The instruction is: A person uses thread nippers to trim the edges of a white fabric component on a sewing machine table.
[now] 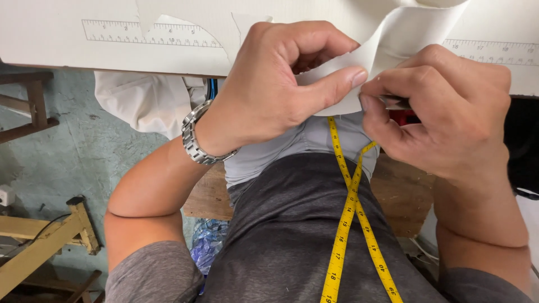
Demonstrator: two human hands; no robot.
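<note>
I pinch a strip of white cloth (359, 67) between both hands, close to my chest at the near edge of the bench (67, 50). My left hand (275, 84) clamps it under the thumb; my right hand (449, 112) grips it too and seems to hold something dark and thin, perhaps a small tool. If my thumbs slide, the fold may shift. The yellow tape measure (351, 196) hanging from my neck could snag below.

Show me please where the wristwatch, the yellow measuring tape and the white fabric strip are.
wristwatch (196, 140): head view, on the metal band at the left wrist.
yellow measuring tape (352, 196): head view, where its two strands cross.
white fabric strip (404, 33): head view, on its broad upper part.
</note>
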